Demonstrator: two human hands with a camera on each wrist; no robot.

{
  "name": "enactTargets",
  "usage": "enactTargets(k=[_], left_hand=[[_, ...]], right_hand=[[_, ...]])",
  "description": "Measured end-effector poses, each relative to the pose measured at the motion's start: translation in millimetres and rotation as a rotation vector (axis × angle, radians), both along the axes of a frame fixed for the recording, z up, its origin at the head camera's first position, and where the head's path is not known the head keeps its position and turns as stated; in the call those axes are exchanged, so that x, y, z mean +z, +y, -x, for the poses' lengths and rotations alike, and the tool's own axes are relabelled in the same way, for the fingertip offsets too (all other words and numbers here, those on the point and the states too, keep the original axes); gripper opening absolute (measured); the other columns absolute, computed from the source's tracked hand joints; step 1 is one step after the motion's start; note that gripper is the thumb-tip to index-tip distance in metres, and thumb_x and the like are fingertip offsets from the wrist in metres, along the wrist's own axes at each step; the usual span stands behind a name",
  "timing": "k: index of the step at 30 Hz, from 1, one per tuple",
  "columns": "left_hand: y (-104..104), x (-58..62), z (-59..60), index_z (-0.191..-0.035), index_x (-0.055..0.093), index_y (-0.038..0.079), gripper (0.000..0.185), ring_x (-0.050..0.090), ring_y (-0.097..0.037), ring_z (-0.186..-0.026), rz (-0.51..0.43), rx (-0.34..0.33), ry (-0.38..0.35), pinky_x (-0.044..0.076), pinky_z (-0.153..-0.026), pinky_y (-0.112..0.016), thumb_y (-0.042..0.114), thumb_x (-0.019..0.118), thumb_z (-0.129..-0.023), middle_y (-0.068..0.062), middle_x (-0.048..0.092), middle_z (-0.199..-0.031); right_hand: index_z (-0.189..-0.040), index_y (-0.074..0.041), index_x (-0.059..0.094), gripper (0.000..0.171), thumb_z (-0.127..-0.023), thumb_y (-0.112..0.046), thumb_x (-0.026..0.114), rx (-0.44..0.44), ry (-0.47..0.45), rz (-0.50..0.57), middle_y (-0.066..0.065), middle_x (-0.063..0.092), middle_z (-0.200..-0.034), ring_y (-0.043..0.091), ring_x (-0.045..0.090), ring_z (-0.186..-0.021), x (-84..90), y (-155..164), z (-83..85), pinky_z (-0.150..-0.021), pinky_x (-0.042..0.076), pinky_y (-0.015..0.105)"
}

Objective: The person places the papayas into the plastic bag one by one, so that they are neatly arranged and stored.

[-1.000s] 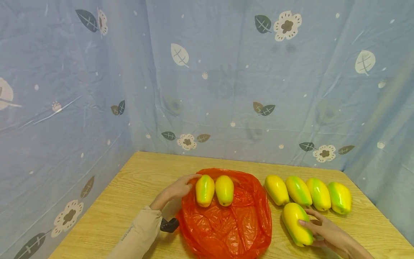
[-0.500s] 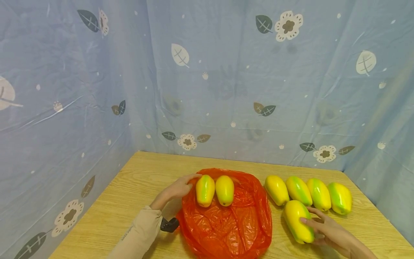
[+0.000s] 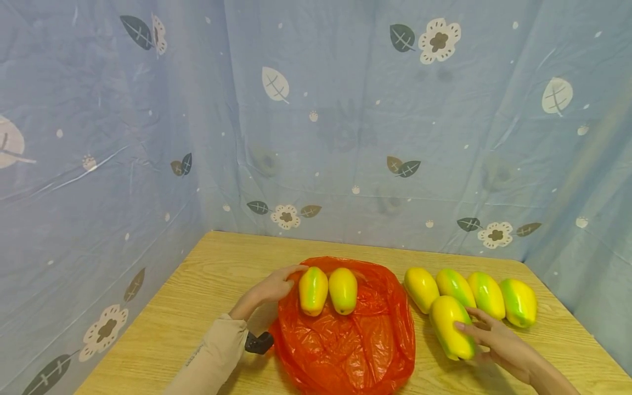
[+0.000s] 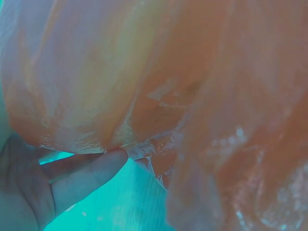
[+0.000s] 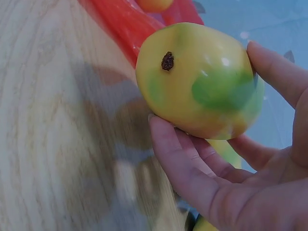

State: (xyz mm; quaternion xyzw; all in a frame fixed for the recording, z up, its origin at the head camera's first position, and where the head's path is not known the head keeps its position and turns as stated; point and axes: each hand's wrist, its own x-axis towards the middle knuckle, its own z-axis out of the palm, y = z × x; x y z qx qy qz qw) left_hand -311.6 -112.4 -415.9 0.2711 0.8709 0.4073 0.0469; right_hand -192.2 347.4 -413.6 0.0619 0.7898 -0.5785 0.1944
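Hand (R) [image 3: 496,345] is clamped on one yellow-green fruit [image 3: 446,323]: thumb on one side, fingertips on the opp. side, palm clear of the skin (R wrist view). Held fruit is just right of the red plastic bag [image 3: 345,351], apart from it, long axis oblique w/ near end farther right; dark spot [image 5: 167,61] shows on its end face. Hand (L) [image 3: 270,288] is at the bag's left rim, fingers touching the film (L wrist view); cannot tell if they pinch it or only rest on it. Beige sleeve [image 3: 212,356] covers L forearm, left of bag; blk. item [image 3: 259,344] is at L wrist, near bag's left edge. Bag mouth is spread wide, approx. round, facing up; 2 fruits [image 3: 313,291] lie inside, side by side, in bag's far left part. Row of 4 fruits [image 3: 486,296] is right of bag, level w/ its far half; leftmost unit is just beside bag rim. Held fruit overlaps row's near side in head view; contact cannot be told. Wood-grain table [image 3: 212,291] carries bag & row. Blue curtain [image 3: 336,82], printed w/ leaves & flowers, hangs beyond bag, also to its left & right.
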Motion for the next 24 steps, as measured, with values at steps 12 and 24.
enactTargets(k=[12, 24], left_hand=[[-0.3, -1.4, -0.4, -0.134, 0.051, 0.0, 0.047, 0.036, -0.042, -0.13, -0.011, 0.001, -0.019, 0.028, -0.107, -0.054, -0.007, 0.039, -0.089, -0.024, 0.046, -0.138], [-1.3, -1.9, 0.9, -0.134, 0.051, -0.001, 0.048, 0.037, -0.042, -0.13, 0.004, 0.0, 0.005, 0.028, -0.107, -0.054, -0.009, 0.039, -0.088, -0.024, 0.045, -0.138]], right_hand=[[-0.147, 0.007, -0.007, 0.085, -0.098, -0.033, 0.05, 0.003, 0.034, 0.011, 0.04, -0.008, -0.145, 0.059, 0.009, -0.13, 5.3, -14.8, 7.5, -0.085, 0.051, 0.049], [-0.149, 0.003, -0.004, 0.084, -0.097, -0.031, 0.053, 0.024, 0.085, 0.071, 0.037, -0.008, -0.148, 0.056, 0.014, -0.132, 10.7, -41.7, 17.0, -0.086, 0.051, 0.048]])
